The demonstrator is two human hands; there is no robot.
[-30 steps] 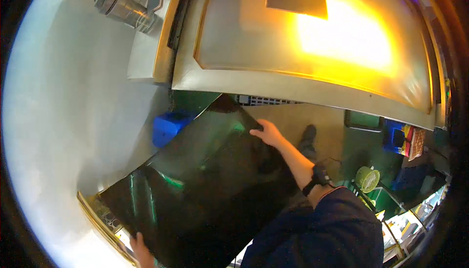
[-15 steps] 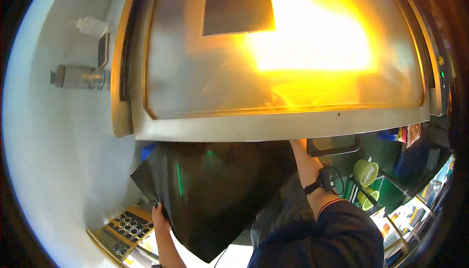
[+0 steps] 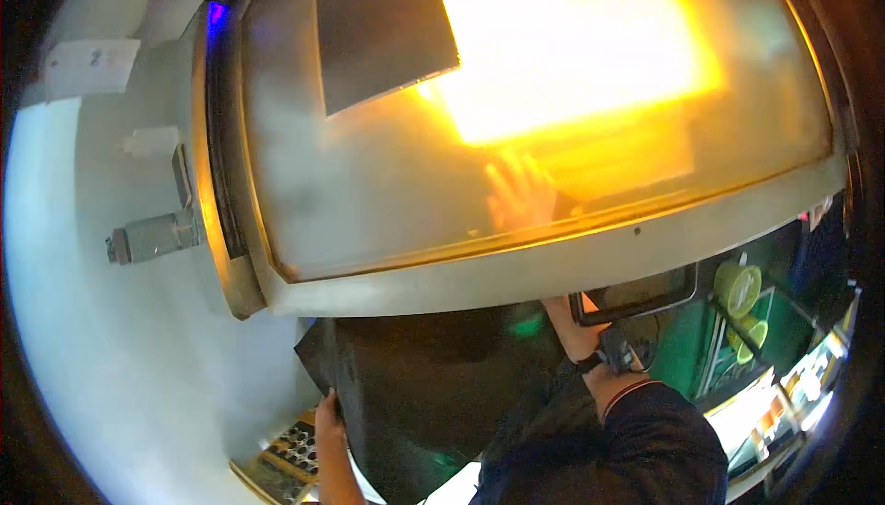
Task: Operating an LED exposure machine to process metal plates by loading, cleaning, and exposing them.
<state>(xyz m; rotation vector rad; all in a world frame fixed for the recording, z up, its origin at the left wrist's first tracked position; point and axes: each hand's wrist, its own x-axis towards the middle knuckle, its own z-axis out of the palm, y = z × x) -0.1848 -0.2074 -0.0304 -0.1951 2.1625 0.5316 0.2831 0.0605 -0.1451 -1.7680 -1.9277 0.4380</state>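
A broad black sheet [image 3: 415,394], slightly glossy and hanging to a point at the bottom, runs up under the pale frame [image 3: 442,288] of a large lit window. My left hand [image 3: 330,420] grips the sheet's left edge with its fingers closed. My right forearm reaches under the frame. Through the hazy window panel [image 3: 369,210], my right hand [image 3: 522,193] shows blurred, fingers spread and apparently holding nothing. A dark rectangular piece [image 3: 385,30] shows at the panel's upper left, beside a glaring yellow-white light. Whatever lies under my right palm is hidden.
A black handle [image 3: 636,310] juts from the frame's lower edge, close to my right wrist. Green cups [image 3: 738,288] stand on the right. A grey bottle [image 3: 152,238] sits at the left. At lower left is a tray [image 3: 293,454] with round holes.
My right hand has come into sight behind the panel, fingers spread. The view has tilted, so the window slants. My left hand still holds the black sheet's edge.
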